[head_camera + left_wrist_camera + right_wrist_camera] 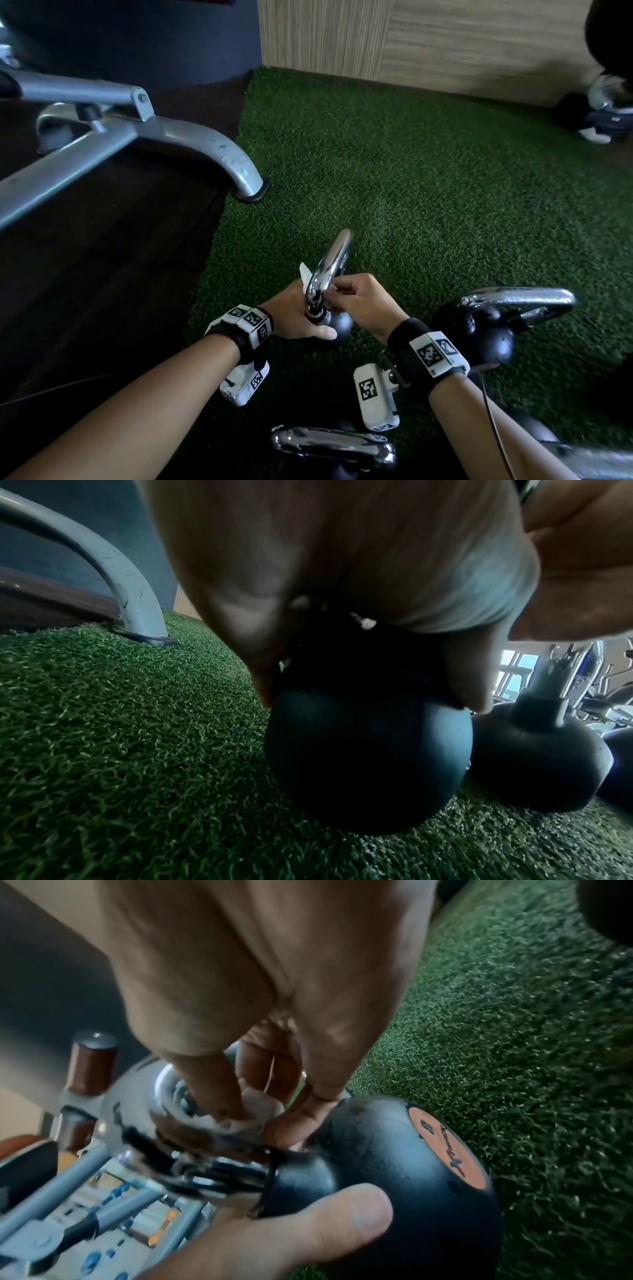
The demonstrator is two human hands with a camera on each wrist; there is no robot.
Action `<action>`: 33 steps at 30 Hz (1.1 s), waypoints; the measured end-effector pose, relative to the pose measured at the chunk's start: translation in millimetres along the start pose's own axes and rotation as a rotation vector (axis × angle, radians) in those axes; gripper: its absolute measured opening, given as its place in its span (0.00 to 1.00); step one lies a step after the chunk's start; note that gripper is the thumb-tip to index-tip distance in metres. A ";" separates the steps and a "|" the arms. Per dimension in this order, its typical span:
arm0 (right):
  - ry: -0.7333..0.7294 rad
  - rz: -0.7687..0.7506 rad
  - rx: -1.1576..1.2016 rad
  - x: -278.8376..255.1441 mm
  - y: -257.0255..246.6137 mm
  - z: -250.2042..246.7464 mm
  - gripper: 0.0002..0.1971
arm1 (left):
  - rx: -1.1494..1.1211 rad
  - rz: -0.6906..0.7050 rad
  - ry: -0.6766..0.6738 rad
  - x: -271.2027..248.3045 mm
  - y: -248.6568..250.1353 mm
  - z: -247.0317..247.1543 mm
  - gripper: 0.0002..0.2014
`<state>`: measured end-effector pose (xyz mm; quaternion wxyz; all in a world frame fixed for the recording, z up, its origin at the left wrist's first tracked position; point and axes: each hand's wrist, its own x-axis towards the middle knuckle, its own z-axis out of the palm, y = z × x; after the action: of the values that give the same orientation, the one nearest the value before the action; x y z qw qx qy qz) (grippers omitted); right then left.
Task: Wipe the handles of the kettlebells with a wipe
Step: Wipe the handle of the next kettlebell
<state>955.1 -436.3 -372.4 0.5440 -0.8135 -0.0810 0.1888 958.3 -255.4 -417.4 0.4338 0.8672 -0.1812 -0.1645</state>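
Note:
A small black kettlebell (339, 327) with a chrome handle (330, 263) stands on the turf in the middle of the head view. My left hand (305, 317) grips it where the handle meets the ball, thumb across the ball (366, 764). My right hand (346, 291) pinches a white wipe (253, 1110) against the handle's lower part, just above the ball and its orange label (448, 1148). A corner of the wipe (306, 274) sticks out on the handle's far left side. Most of the wipe is hidden by fingers.
A larger kettlebell (486, 337) stands close on the right, and the chrome handle of another (332, 443) lies near my forearms. A grey bench leg (236, 161) rests on the turf (411, 171) edge at left. Someone's shoe (603, 113) is at the far right.

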 end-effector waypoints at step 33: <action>-0.208 0.142 0.960 -11.8 -1.8 0.1 0.14 | 0.145 -0.004 0.009 -13.0 5.2 6.4 0.42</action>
<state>944.4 -439.5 -368.2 0.8321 -0.4516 0.0171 0.3215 943.1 -256.7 -415.2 0.3702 0.8975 -0.1886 -0.1478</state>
